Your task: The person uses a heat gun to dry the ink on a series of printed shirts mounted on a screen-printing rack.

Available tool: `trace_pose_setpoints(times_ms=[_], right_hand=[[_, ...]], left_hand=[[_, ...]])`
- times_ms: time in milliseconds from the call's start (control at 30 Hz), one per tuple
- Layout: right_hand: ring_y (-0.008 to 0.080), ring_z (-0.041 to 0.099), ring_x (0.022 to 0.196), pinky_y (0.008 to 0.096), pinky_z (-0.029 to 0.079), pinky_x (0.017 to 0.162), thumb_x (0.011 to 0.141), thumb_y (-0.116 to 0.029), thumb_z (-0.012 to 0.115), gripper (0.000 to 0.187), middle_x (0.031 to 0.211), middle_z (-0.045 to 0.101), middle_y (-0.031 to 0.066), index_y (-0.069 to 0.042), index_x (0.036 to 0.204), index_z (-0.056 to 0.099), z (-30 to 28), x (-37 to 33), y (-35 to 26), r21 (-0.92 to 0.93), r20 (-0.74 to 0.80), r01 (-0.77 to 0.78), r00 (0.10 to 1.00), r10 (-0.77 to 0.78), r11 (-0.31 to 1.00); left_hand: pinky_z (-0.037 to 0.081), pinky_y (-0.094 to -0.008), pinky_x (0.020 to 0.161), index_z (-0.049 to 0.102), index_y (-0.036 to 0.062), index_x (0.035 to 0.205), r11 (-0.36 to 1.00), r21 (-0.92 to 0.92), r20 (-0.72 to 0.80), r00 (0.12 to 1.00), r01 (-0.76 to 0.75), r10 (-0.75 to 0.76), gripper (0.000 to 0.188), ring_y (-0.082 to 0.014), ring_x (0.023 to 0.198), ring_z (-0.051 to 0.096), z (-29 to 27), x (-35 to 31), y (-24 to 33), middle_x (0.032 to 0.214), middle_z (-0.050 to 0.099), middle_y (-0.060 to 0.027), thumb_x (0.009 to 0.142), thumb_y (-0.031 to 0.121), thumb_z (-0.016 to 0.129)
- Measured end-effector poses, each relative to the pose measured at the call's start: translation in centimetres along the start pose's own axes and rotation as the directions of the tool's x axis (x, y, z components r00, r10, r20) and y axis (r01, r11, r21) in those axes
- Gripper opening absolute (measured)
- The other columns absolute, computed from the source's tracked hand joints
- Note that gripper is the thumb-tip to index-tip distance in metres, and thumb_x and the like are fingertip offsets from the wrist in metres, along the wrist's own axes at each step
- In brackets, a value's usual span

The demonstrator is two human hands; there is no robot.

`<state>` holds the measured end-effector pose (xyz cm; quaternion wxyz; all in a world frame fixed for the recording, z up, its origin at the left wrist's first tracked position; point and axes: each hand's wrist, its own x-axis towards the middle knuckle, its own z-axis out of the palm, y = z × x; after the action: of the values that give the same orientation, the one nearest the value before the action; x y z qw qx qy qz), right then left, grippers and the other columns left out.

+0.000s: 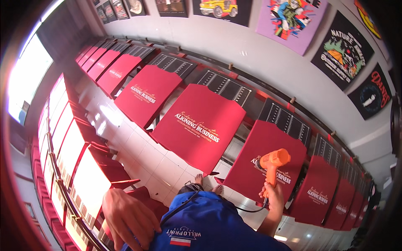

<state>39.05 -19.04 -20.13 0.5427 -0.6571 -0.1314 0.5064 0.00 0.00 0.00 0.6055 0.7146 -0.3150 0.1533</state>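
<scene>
Several brightly lit panels (pixel 81 167) stand in a row at far left. Next, my left hand (pixel 127 217) is open, fingers loosely extended, by the side of my blue shirt (pixel 213 217); I cannot tell whether they touch. At centre lies a red printed panel (pixel 201 121). Farther right, my right hand (pixel 274 196) grips an orange hair dryer (pixel 275 159) over another red printed panel (pixel 243 171).

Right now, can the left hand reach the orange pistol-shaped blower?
Probably yes: nothing visible blocks the blower, though the right hand grips it and the left hand must cross the blue shirt.
</scene>
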Motion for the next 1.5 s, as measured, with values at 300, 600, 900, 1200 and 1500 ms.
trace_pose_setpoints(times_ms=[300, 600, 900, 1200, 1500], right_hand=[[0.0128, 0.059, 0.06, 0.0265, 0.048, 0.056, 0.086, -0.016, 0.067, 0.031, 0.079, 0.057, 0.0052, 0.002, 0.107, 0.054, 14.5, 4.4, -3.0, -0.062, 0.466, 0.021, 0.885, 0.01, 0.998], [0.0138, 0.061, 0.062, 0.0276, 0.049, 0.055, 0.089, -0.02, 0.062, 0.027, 0.076, 0.058, 0.0048, 0.0, 0.105, 0.053, 30.2, 12.3, -5.6, -0.229, 0.545, 0.061, 0.835, 0.076, 0.972], [0.0132, 0.061, 0.061, 0.0272, 0.05, 0.055, 0.089, -0.021, 0.062, 0.025, 0.073, 0.058, 0.0055, -0.001, 0.099, 0.053, 40.9, 17.1, -7.0, -0.22, 0.381, 0.016, 0.922, 0.07, 0.975], [0.0131, 0.061, 0.061, 0.0263, 0.05, 0.055, 0.09, -0.02, 0.062, 0.022, 0.073, 0.059, 0.0057, 0.0, 0.096, 0.054, 45.2, 17.3, -7.0, -0.249, 0.281, -0.006, 0.956, 0.079, 0.968], [0.0124, 0.061, 0.061, 0.026, 0.051, 0.055, 0.09, -0.016, 0.061, 0.02, 0.073, 0.058, 0.0033, -0.001, 0.1, 0.052, 45.3, 17.6, -7.1, -0.197, 0.244, -0.039, 0.966, 0.087, 0.98]], left_hand=[[0.053, -0.0448, 0.089, 0.068, -0.0042, 0.104, 0.987, 0.159, 0.066, 0.997, 0.028, -0.039, 0.028, -0.0291, 0.093, 0.065, -1.6, -5.8, 4.4, 0.103, 0.065, -0.0184, 0.095, 0.021, 0.058], [0.055, -0.0363, 0.083, 0.071, 0.0027, 0.098, 0.951, 0.298, -0.04, 0.997, 0.079, -0.07, 0.02, -0.0249, 0.087, 0.065, -8.0, -19.1, 9.8, 0.1, 0.067, -0.0136, 0.093, 0.009, 0.052], [0.054, -0.0339, 0.078, 0.072, 0.0092, 0.09, 0.752, 0.646, -0.463, 0.85, 0.13, 0.251, 0.017, -0.0209, 0.078, 0.064, -14.8, -35.5, 17.8, 0.093, 0.067, -0.0073, 0.09, 0.009, 0.055], [0.045, -0.032, 0.1, 0.057, -0.0005, 0.11, 0.234, 0.351, -0.517, -0.021, 0.907, 0.856, 0.019, -0.0224, 0.1, 0.058, -27.1, -57.7, 17.9, 0.105, 0.058, -0.0106, 0.094, 0.009, 0.052], [0.047, -0.0283, 0.073, 0.052, 0.001, 0.115, 0.857, 0.156, -0.68, -0.576, 0.491, 0.454, 0.026, -0.0144, 0.086, 0.054, -33.6, -73.8, -0.2, 0.1, 0.055, -0.0048, 0.1, 0.021, 0.045]])
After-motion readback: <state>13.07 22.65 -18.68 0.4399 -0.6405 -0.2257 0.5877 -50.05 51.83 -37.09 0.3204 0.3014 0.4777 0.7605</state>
